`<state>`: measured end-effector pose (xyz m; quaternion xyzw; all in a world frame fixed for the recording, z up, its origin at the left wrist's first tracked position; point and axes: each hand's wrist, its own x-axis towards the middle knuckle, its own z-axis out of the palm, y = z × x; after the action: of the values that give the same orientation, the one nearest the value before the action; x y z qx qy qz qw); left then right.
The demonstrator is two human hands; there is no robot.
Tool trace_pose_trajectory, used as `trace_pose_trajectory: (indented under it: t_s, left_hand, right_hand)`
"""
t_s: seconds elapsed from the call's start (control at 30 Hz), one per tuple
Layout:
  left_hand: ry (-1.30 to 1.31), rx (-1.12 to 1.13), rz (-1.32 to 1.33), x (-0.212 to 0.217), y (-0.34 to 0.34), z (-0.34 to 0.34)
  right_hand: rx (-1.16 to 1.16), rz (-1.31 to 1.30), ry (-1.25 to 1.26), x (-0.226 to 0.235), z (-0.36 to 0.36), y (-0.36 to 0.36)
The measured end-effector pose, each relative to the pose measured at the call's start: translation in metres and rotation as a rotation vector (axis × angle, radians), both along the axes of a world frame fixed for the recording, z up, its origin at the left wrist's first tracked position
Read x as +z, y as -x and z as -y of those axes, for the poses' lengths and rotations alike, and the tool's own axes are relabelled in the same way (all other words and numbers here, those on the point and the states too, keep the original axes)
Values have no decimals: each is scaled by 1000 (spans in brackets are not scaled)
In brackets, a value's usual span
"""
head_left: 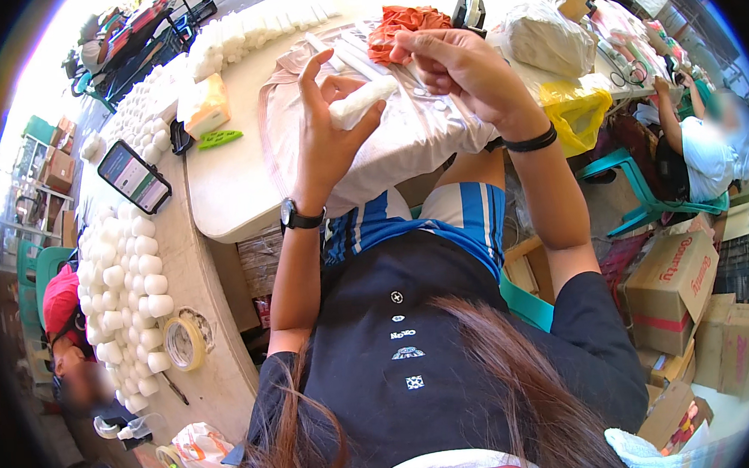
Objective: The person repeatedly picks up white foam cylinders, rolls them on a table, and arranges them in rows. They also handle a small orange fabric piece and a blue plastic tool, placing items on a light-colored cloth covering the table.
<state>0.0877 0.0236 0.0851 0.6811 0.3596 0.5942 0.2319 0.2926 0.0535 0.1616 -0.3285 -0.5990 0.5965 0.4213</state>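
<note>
Dark shirt (407,352) and long brown hair (503,380) fill the bottom of the head view, w/ both forearms reaching up to the desk (218,192). Left hand (329,125), watch on wrist, is half curled round a white cloth roll (365,100), fingers spread, thumb under it. Right hand (454,62), black band on wrist, is pinched shut on the roll's upper end, approx. over a pale cloth (403,138) draped on the desk edge. Orange rag (400,22) lies just beyond. Phone (133,176) sits far left, near rows of white rolls (129,283) and a tape ring (184,342).
</note>
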Motion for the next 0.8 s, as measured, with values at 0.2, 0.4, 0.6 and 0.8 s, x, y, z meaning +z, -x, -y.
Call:
trace_pose_trajectory:
  t_s: [0.2, 0.4, 0.6, 0.8]
  left_hand:
    - [-121, -3, -54, -4, -3, -1]
    - [-126, 65, -99, 0, 1, -1]
    - [-56, 65, -17, -2, -1, -4]
    - [90, -21, -38, -3, 17, -19]
  right_hand:
    - [-27, 168, 57, 2, 18, 13]
    - [3, 196, 98, -7, 22, 8]
    - [-16, 120, 86, -42, 25, 18]
    - [-192, 361, -321, -64, 1, 30]
